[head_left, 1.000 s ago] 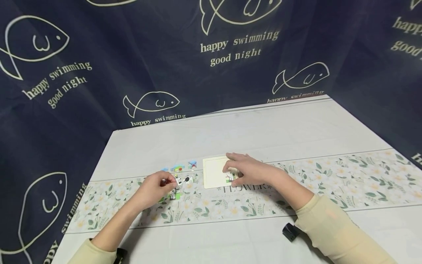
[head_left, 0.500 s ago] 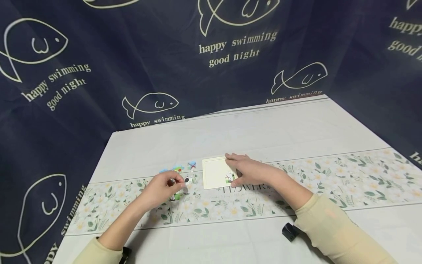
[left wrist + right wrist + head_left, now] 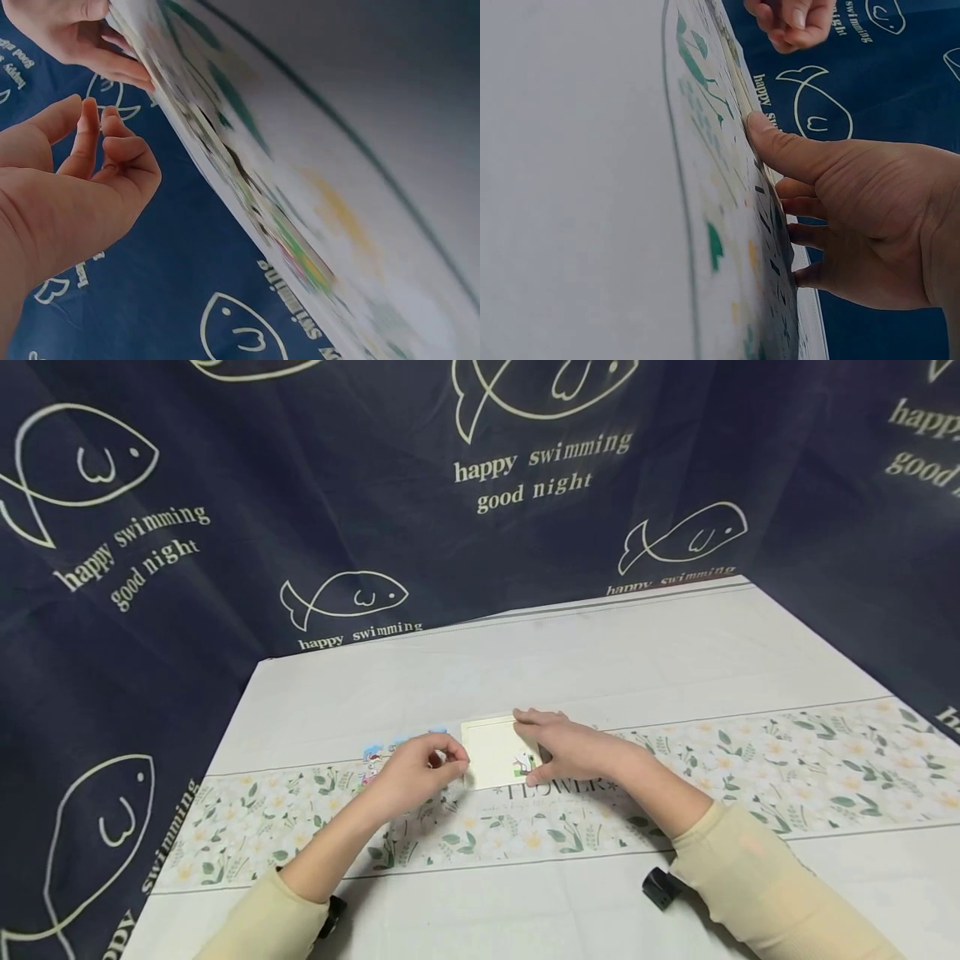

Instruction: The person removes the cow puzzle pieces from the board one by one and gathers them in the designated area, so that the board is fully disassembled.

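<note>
A cream puzzle tray (image 3: 487, 756) lies on the patterned cloth, with a white-and-green puzzle piece (image 3: 521, 766) in its lower right corner. My right hand (image 3: 573, 750) grips the tray's right end, index finger at the far edge and thumb near the lower corner. At the tray's left edge, my left hand (image 3: 416, 775) has thumb and index fingertips pinched together on a small puzzle piece, mostly hidden by the fingers. In the left wrist view, the left hand (image 3: 90, 172) is raised above the cloth, near the other hand.
Several loose puzzle pieces (image 3: 372, 752) lie left of the tray, partly covered by the left hand and forearm. The white table cloth (image 3: 525, 660) bears a floral band. A dark blue curtain (image 3: 480, 543) with fish drawings stands behind the table.
My left hand has moved right, from over the loose pieces to the tray's left edge, fingertips kept together. The right hand stays at the tray, its index finger now extended along the far edge.
</note>
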Motion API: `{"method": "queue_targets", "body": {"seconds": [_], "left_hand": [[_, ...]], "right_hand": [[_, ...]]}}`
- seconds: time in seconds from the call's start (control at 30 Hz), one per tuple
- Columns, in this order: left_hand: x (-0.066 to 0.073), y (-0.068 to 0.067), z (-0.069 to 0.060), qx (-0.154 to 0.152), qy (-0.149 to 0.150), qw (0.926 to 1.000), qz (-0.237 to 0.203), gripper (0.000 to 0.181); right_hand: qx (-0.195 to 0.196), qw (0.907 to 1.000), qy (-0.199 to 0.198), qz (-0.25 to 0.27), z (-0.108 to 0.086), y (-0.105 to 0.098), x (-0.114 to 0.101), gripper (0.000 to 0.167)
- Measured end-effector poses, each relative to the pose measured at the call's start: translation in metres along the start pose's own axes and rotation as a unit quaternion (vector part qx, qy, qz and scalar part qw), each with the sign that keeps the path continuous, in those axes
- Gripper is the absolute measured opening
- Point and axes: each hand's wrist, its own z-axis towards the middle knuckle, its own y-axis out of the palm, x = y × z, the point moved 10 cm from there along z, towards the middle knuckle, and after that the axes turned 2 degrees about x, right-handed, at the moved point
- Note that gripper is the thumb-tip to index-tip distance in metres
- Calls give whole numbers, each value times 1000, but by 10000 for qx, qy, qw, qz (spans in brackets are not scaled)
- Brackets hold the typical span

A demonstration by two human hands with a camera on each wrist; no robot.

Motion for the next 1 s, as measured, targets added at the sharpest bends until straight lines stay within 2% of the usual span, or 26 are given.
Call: {"method": "queue_targets", "body": {"seconds": [0.2, 0.4, 0.57, 0.77, 1.0], "left_hand": [[18, 14, 9, -74, 195, 9998, -50, 5], [29, 30, 17, -367, 277, 9987, -236, 10], [33, 40, 25, -489, 271, 9979, -330, 12], [31, 49, 34, -548, 24, 9979, -345, 9], [29, 56, 41, -578, -103, 9983, 24, 8]], "right_hand": [[13, 10000, 15, -18, 0, -1, 1, 89], [-51, 10000, 27, -4, 1, 1, 1, 89], [-59, 10000, -28, 6, 2, 2, 1, 88], [-72, 10000, -34, -51, 2, 2, 2, 87], [-37, 10000, -18, -24, 2, 2, 3, 88]]}}
